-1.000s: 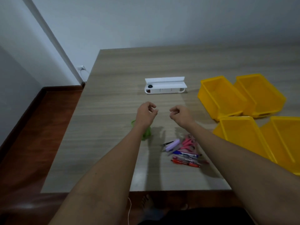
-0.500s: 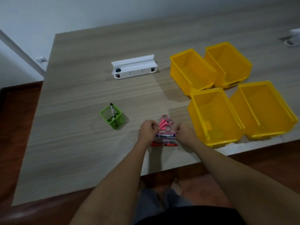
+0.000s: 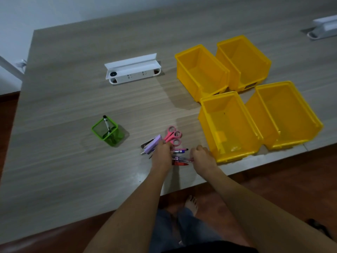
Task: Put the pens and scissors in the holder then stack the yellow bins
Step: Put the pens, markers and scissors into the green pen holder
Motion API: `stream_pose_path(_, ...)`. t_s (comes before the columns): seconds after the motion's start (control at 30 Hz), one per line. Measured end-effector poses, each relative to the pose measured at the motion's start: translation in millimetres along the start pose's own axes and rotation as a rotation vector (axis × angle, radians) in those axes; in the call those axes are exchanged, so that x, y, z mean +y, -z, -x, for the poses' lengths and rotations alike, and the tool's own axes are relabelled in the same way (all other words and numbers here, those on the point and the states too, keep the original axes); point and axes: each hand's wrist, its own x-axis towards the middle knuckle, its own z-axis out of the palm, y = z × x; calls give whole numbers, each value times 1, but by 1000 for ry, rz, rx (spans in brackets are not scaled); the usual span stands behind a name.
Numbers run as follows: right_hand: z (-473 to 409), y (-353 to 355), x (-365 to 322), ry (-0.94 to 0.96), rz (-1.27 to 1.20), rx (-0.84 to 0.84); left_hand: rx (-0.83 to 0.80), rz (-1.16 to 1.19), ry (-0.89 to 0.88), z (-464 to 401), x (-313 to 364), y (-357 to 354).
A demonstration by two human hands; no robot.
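Observation:
A green mesh holder (image 3: 105, 132) stands on the table's left with one black marker (image 3: 107, 123) upright in it. Right of it lies a pile: pink scissors (image 3: 173, 135), a purple stapler (image 3: 152, 143) and several pens (image 3: 179, 156). My left hand (image 3: 162, 153) is curled over the pens' left ends, touching the stapler. My right hand (image 3: 202, 156) is curled on their right ends, close to the nearest bin. Several open yellow bins (image 3: 228, 125) sit side by side on the right, none stacked.
A white power-strip box (image 3: 132, 70) lies at the middle back, and another white box (image 3: 324, 28) at the far right. The table's front edge (image 3: 182, 189) runs just behind my wrists. My bare foot (image 3: 191, 203) shows on the floor below.
My hands came down from mid-air above the table onto the pen pile. The view swung so the holder and bins show fully. The stapler now sticks out beside my left hand.

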Motion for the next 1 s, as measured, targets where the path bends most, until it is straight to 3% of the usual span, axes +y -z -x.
stream_pose_path(0.27,-9,14,3,116,104,-17,-80,-464,-259,-16,1,4)
stream_pose_path(0.53,-18,39,0,66,63,-45,-102,-600,-335,-22,1,13)
stream_pose_path(0.7,-28,58,-9,55,-112,-90,-34,-363,-244,-30,-2,35)
stream_pose_path(0.9,-43,106,-44,52,-575,-36,219,101,-131,-38,-1,97)
stream_pose_path(1.0,-54,140,-71,140,-719,12,318,274,-27,-39,-5,138)
